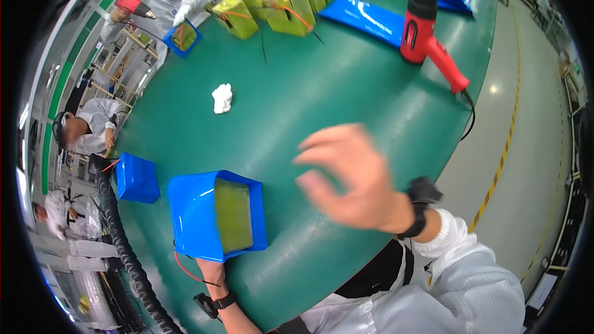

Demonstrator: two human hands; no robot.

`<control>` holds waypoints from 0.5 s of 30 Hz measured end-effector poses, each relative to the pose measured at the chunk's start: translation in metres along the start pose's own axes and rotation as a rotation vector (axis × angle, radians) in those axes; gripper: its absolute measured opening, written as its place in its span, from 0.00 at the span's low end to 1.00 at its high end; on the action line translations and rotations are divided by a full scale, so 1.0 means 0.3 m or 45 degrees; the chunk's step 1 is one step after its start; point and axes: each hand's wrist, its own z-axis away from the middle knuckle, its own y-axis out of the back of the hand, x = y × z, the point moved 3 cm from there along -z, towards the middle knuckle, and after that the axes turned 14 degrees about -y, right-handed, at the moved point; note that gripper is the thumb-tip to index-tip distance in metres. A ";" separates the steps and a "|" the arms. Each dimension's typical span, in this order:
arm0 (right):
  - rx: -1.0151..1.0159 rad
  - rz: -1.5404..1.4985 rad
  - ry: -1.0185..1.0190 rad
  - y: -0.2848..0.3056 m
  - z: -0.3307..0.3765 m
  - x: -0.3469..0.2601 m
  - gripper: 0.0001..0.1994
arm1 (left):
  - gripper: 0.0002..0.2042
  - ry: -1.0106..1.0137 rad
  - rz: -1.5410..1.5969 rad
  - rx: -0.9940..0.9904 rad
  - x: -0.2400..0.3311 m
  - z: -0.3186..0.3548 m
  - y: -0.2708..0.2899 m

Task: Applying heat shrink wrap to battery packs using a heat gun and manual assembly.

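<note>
A yellow-green battery pack (233,216) sits inside a loose blue plastic sleeve (195,213), with one open end of the sleeve turned toward the right. My left hand (212,270) is against the near side of this sleeved pack and appears to grip it; its fingers are hidden behind the sleeve. Thin red and black wires (185,269) hang out beside that wrist. To the right of the pack, above the green table, my right hand (349,176) is raised with curved fingers apart, slightly blurred and holding nothing.
A red heat gun (421,34) stands nozzle-up at the far right, near flat blue sleeves (365,18). Several yellow-green packs (288,12) fill the back. A blue-wrapped pack (137,178) and black hose (124,247) lie left. White crumpled material (222,98) rests mid-table. A co-worker (164,0) holds another heat gun.
</note>
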 end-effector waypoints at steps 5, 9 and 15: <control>0.639 0.644 -0.206 0.409 -0.102 0.172 0.12 | 0.40 0.060 0.100 -0.194 0.153 -0.027 -0.022; 0.311 1.498 -0.230 0.543 -0.083 0.549 0.33 | 0.42 0.185 0.286 -0.300 0.172 -0.057 -0.081; 0.396 1.868 -0.363 0.530 -0.107 0.720 0.41 | 0.31 0.170 0.185 -0.361 0.184 -0.047 -0.063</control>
